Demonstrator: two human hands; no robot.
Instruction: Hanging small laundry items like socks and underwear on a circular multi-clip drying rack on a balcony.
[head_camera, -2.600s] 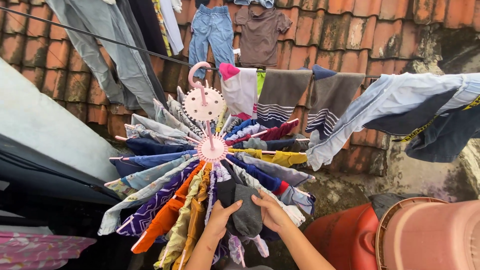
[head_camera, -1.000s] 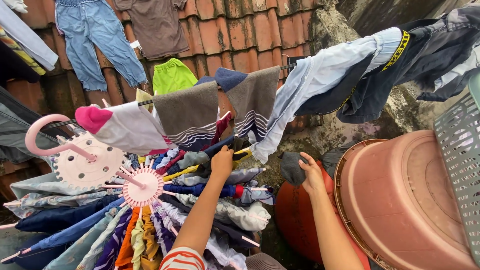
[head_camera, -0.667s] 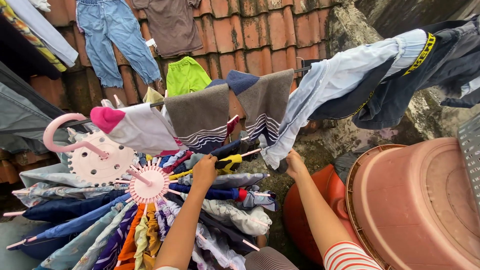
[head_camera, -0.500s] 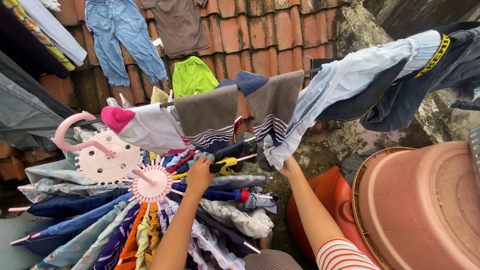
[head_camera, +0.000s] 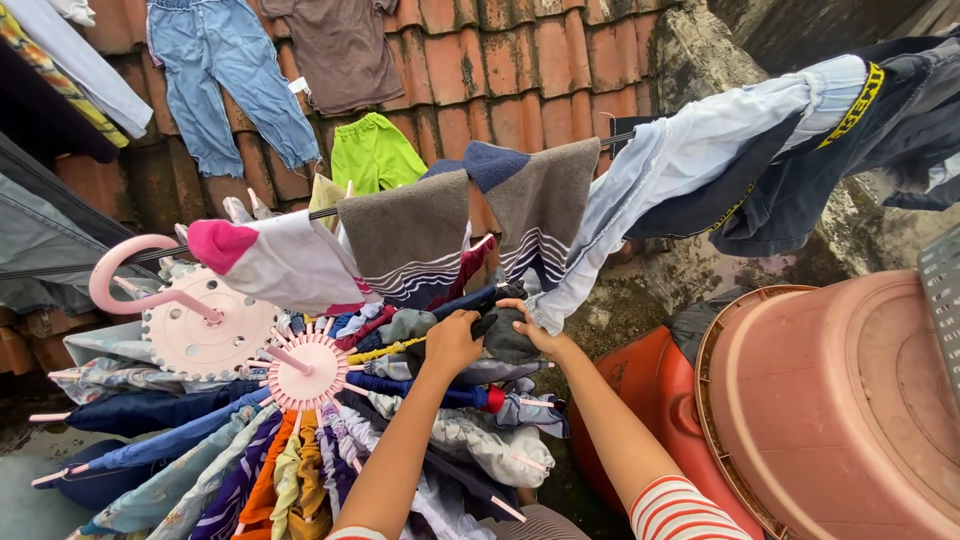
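Observation:
A pink round peg hanger (head_camera: 300, 370) hangs from a clothesline by its hook, with several small garments draped over its spokes. My left hand (head_camera: 452, 340) grips the outer end of one spoke at the hanger's right side. My right hand (head_camera: 530, 330) holds a dark grey sock (head_camera: 505, 343) against that same spoke, right beside my left hand. Two grey striped socks (head_camera: 410, 240) and a white sock with a pink toe (head_camera: 270, 260) hang on the line just above.
A light blue and navy garment (head_camera: 720, 170) is draped over the line at the right. A large pink tub (head_camera: 830, 400) sits upturned on a red container (head_camera: 650, 400) at lower right. Behind is a tiled roof (head_camera: 540, 70) with jeans, a brown shirt and green shorts.
My right hand carried the dark grey sock from beside the red container up to the hanger's spoke. My left hand slid outward along the spoke to meet it.

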